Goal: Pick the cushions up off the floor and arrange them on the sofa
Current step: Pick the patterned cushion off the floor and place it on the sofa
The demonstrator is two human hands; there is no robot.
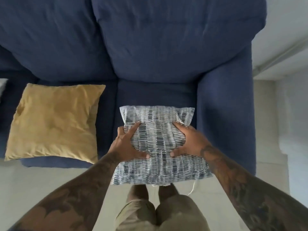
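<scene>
A white cushion with a blue-grey dash pattern (pixel 160 139) is held flat over the right seat of the dark blue sofa (pixel 156 94), its near half sticking out past the seat's front edge. My left hand (pixel 128 145) grips its left side and my right hand (pixel 188 142) grips its right side, fingers spread on top. A mustard yellow cushion (pixel 53 124) lies flat on the left seat, apart from the patterned one.
The sofa's right armrest (pixel 226 114) stands right beside the patterned cushion. Two big blue back cushions (pixel 166 39) fill the rear. Pale floor (pixel 50 180) lies in front, and my legs (pixel 160 212) stand against the seat. A white edge (pixel 2 85) shows at far left.
</scene>
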